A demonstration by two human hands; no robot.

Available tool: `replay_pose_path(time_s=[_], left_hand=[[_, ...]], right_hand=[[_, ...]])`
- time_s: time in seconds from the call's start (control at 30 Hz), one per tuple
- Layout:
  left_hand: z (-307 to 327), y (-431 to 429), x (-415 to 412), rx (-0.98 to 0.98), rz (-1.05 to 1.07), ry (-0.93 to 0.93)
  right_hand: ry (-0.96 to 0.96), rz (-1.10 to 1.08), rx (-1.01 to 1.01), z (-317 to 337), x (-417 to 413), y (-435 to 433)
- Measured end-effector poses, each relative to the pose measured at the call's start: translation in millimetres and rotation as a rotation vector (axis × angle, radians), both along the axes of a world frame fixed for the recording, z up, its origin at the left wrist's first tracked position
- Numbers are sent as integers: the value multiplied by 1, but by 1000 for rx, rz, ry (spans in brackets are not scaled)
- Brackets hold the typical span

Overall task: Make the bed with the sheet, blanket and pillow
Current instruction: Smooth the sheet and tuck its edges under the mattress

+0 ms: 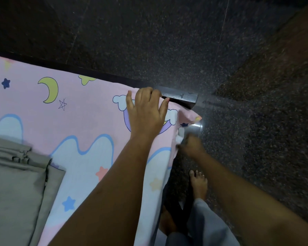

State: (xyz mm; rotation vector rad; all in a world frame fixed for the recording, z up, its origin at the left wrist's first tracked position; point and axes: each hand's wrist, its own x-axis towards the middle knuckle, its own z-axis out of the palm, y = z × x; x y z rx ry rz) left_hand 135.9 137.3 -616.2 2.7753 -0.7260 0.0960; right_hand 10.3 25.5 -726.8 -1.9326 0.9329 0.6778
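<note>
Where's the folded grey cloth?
Head view, lower left: the grey cloth lies folded on the sheet, at the frame's left edge, well away from the bed corner that the left hand presses.

The folded blanket (16, 183) lies on the sheet (78, 112) at my left. My left hand (146, 112) rests on the sheet near the bed frame corner (181, 97), my right hand (192, 146) beside the sheet's overhanging edge.
</note>
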Motion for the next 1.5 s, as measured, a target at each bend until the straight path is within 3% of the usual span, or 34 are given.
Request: replay_pose_path(time_s=[0.07, 0.13, 0.27, 0.4, 0.53, 0.83, 1.2, 1.3, 1.4, 1.5], left_hand=[[4, 1, 0, 2, -8, 26], [6, 2, 0, 4, -19, 47], [9, 2, -3, 5, -35, 64], [9, 0, -6, 36, -30, 42], [9, -1, -4, 69, -21, 49], [15, 5, 1, 105, -102, 99], [15, 15, -27, 39, -39, 144], [15, 32, -40, -7, 16, 168], [16, 60, -44, -10, 102, 196], [16, 89, -50, -18, 224, 240]], right_hand=[[-152, -408, -24, -1, 7, -17], [-202, -480, 23, 7, 20, -21], [-98, -314, 115, 8, 40, -14], [117, 92, -61, -7, 40, 3], [226, 280, -174, -16, 27, 3], [180, 342, -188, -17, -13, 1], [288, 313, -127, -5, -19, 5], [263, 314, -250, 23, -19, 1], [-17, 98, -516, 86, -4, 3], [-645, -113, -578, 150, 26, 22]])
